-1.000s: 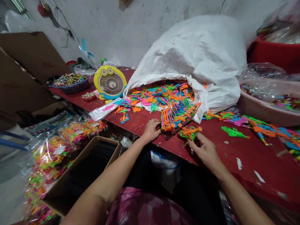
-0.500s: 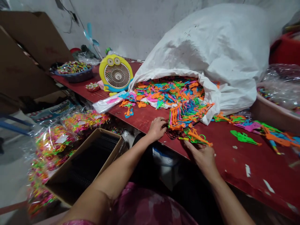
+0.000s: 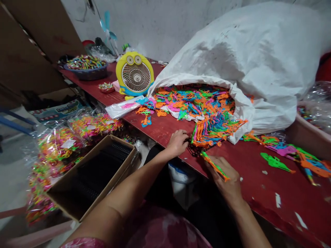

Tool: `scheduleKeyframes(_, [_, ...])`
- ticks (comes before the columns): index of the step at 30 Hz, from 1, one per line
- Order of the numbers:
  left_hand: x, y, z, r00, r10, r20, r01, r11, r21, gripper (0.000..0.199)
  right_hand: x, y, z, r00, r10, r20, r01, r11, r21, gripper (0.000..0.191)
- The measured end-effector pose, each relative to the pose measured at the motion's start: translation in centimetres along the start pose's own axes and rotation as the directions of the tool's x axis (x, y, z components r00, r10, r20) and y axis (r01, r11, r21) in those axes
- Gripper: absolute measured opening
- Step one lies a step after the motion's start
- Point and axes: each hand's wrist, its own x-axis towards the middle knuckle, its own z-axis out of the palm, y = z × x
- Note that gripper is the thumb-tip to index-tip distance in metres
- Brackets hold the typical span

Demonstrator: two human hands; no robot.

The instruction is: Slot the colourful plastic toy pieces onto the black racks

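Right hand: fingers closed on green-and-orange plastic pieces, lower right of centre frame.
Held axis: slants upper left to lower right; upper-left end just beside black grid.
Packed row: right of centre, directly above held pieces in frame, apart from them.
Left hand: nearer the row, at its left end; fingers curled, can't tell if gripping.
Blocking: white sack crowds row's far side.
Bench, right: loose green piece.
Lower left: carton.
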Motion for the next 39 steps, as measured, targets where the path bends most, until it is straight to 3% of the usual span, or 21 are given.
scheduleKeyframes(3, [0.0, -0.1, 0.1, 1.0, 0.004, -0.009, -0.004, 1.0, -0.003, 0.018, 1.2, 0.1, -0.1, 1.0, 0.005, 0.031, -0.003, 0.998, -0.069, 0.025])
scheduleKeyframes(7, [0.0, 0.0, 0.1, 1.0, -0.012, -0.013, 0.012, 1.0, 0.006, 0.018, 2.3, -0.1, 1.0, 0.999, -0.01, 0.032, 0.011, 0.999, -0.038, 0.026])
scheduleKeyframes(15, [-0.1, 0.1, -0.1, 1.0, -0.017, 0.005, 0.017, 0.999, 0.027, 0.022, 0.5, 0.9, 3.5, 0.961, 0.082, -0.263, -0.108, 0.99, -0.087, 0.025])
scheduleKeyframes(18, [-0.1, 0.0, 0.0, 1.0, -0.011, 0.001, 0.011, 1.0, 0.014, 0.022, 0.5, 0.8, 3.2, 0.963, 0.075, -0.258, -0.123, 0.977, -0.173, 0.026])
scheduleKeyframes(24, [-0.2, -0.1, 0.1, 1.0, -0.023, -0.004, 0.023, 1.0, -0.006, 0.022, 1.3, -0.3, 3.5, 0.976, -0.084, -0.199, 0.005, 0.929, -0.369, 0.025])
scheduleKeyframes(34, [-0.2, -0.1, 0.0, 1.0, -0.025, -0.008, 0.025, 1.0, -0.009, 0.023, 1.4, -1.7, 5.2, 0.966, -0.061, -0.25, -0.096, 0.816, -0.57, 0.024])
scheduleKeyframes(39, [-0.3, -0.2, 0.1, 1.0, -0.015, -0.02, 0.014, 1.0, -0.021, 0.023, 1.6, -1.7, 4.8, 0.988, -0.124, -0.093, 0.047, 0.813, -0.581, 0.03])
